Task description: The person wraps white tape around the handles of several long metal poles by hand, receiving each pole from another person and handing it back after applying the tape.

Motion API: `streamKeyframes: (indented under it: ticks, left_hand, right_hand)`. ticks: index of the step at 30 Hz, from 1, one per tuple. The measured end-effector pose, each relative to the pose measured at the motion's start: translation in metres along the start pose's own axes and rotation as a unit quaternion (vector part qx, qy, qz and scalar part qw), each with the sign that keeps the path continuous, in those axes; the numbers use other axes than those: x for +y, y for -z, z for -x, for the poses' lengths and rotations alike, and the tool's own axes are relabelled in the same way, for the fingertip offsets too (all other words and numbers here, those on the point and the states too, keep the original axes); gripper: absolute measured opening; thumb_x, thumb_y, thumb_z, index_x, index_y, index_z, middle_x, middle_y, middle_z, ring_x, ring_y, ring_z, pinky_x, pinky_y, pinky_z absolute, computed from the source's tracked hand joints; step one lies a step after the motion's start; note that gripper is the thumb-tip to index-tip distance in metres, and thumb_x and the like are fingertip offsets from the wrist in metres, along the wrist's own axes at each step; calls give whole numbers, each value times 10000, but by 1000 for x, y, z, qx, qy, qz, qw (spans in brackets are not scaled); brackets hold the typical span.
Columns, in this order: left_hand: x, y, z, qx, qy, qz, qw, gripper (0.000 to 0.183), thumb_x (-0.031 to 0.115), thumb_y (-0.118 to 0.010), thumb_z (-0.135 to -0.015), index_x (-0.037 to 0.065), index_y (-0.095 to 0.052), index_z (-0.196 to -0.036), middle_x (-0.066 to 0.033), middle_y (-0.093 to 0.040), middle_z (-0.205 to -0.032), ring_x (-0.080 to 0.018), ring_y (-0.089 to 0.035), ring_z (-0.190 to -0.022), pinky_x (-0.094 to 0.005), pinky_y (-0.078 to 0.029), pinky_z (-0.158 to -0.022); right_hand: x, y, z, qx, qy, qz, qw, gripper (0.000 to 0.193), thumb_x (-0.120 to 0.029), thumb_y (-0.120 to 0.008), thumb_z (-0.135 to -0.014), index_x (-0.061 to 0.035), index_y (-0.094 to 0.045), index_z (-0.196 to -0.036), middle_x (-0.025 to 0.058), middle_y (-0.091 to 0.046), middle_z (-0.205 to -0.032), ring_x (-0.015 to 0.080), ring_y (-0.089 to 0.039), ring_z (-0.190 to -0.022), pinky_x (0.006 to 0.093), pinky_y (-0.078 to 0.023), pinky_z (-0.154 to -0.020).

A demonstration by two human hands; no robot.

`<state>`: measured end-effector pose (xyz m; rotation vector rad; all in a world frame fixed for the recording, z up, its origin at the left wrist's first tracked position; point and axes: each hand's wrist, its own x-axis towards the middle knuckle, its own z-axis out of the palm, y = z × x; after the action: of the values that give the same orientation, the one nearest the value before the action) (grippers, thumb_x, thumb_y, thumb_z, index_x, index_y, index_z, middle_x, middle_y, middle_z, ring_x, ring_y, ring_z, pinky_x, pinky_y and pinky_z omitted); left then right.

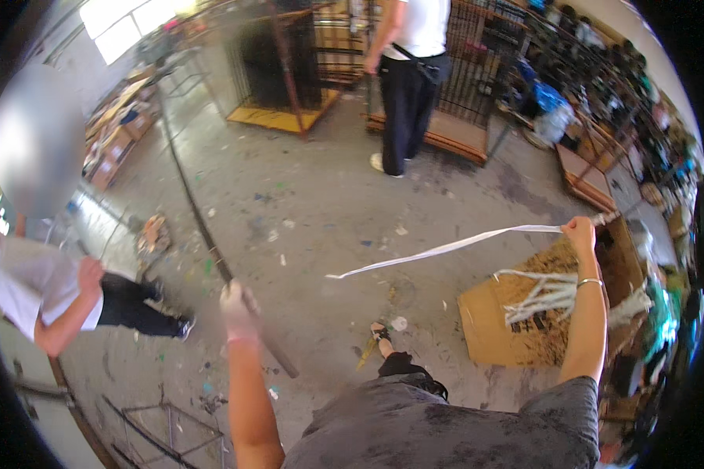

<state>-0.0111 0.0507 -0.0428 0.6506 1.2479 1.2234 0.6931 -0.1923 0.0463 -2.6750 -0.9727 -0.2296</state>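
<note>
My left hand, in a thin pale glove, is closed around a long dark pole. The pole slants from the far left down past my hand, with its near end beside my forearm. Out to the right, my bare right hand pinches one end of a white strip. That strip stretches leftward through the air, its loose tip over the floor. Under my right arm, more white strips lie in a tangle on a brown cardboard sheet.
At the left stands a person in a white shirt; another person in dark trousers stands at the back. Wheeled racks line the far side. Piled goods fill the right. A metal frame lies near left. Scraps litter the floor.
</note>
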Motion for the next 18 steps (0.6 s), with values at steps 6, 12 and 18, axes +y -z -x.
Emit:
streamKeyframes:
  ticks: [6, 12, 18]
  left_hand:
    - [-24, -5, 0, 13, 102, 62, 993, 259, 376, -533, -965, 150, -486, -847, 19, -463, -636, -121, -400, -483, -274, -328, -440]
    - [-29, -47, 6, -61, 186, 270, 943, 310, 375, -531, -966, 127, -459, -794, 22, -453, -663, -102, -383, -499, -260, -339, -444]
    - [-31, -91, -6, -111, 191, 290, 931, 352, 398, -544, -949, 120, -474, -746, 16, -484, -610, -137, -517, -542, -279, -447, -489]
  right_hand:
    - [74, 27, 55, 21, -158, 239, 958, 210, -247, -747, -733, -64, -704, -827, 146, -681, -943, 331, -648, -900, 461, -513, -778]
    - [117, 24, 56, 52, -197, 207, 957, 491, -243, -810, -692, -97, -502, -1046, 138, -651, -1020, 354, -632, -972, 494, -506, -783]
    - [-29, 61, 50, 132, 41, 238, 961, 635, -82, -782, -693, -126, -495, -1257, 159, -587, -1171, 322, -552, -1126, 414, -488, -892]
